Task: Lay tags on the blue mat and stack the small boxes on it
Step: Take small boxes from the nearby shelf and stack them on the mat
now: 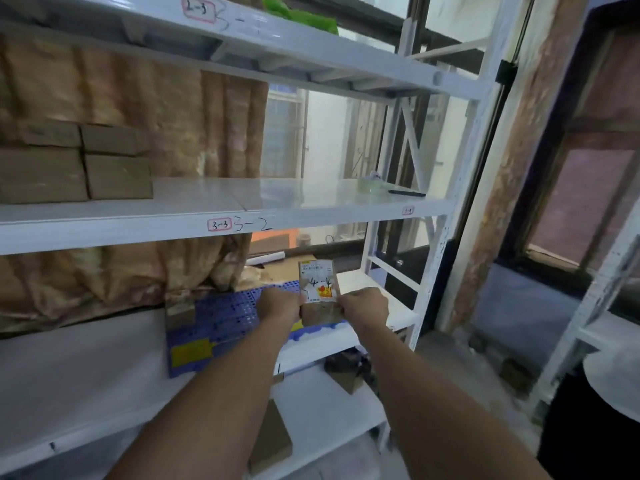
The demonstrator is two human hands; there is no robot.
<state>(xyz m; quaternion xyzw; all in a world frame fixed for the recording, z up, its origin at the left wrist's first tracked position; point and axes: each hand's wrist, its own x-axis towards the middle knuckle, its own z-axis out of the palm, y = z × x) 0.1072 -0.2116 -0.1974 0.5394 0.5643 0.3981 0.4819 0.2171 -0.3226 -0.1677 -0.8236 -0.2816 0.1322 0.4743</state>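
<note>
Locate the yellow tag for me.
Head view: the yellow tag lies on the blue mat's near-left corner, below and left of the left hand.

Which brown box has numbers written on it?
The small box gripped between the left hand and right hand, over the blue mat: its white label reads 4-4. The boxes stacked on the shelf above show plain brown sides.

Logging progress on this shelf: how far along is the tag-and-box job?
Done: a yellow tag lies on the blue perforated mat, and one small brown cardboard box stands at its back left corner. In hand: the left hand and right hand each grip a labelled brown box marked 4-4 above the mat. Left: setting it down; no stack shows yet.
</note>
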